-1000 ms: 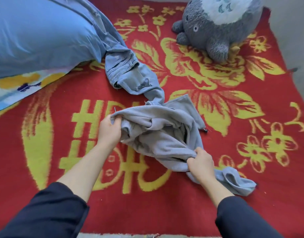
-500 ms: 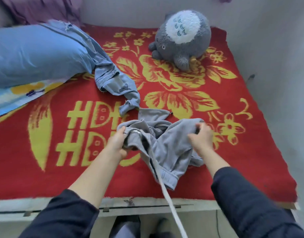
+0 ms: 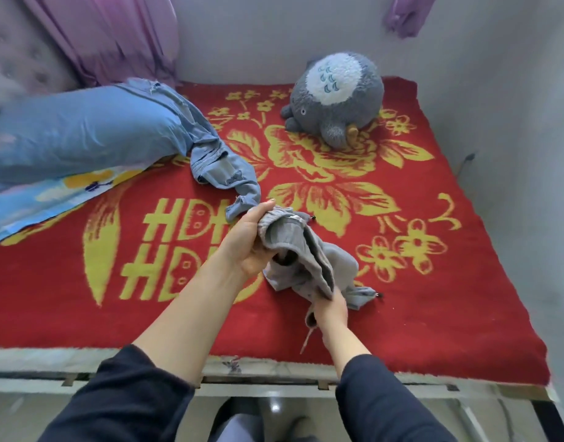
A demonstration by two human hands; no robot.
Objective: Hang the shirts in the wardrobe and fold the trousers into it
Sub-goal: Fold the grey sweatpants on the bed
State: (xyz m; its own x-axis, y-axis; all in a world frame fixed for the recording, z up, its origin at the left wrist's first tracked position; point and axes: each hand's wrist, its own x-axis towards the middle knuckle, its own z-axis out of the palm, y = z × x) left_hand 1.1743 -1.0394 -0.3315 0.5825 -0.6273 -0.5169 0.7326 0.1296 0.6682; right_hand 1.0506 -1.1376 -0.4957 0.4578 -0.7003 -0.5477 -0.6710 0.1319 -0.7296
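Observation:
Grey sweat trousers hang bunched between my hands over the red bed blanket. My left hand grips their elastic waistband, raised above the bed. My right hand grips the fabric lower down, near the bed's front edge, and a white drawstring dangles below it. Light blue jeans lie stretched from the pillow towards the middle of the bed, their end just beyond my left hand. No wardrobe is in view.
A blue pillow lies at the left on a patterned sheet. A grey plush toy sits at the back of the bed. Purple curtain hangs behind. Walls close the back and right sides. The metal bed frame runs along the front.
The trousers went from lying on the blanket to being lifted. My left hand now holds the waistband higher, my right hand dropped lower and nearer. The camera pulled back from the bed.

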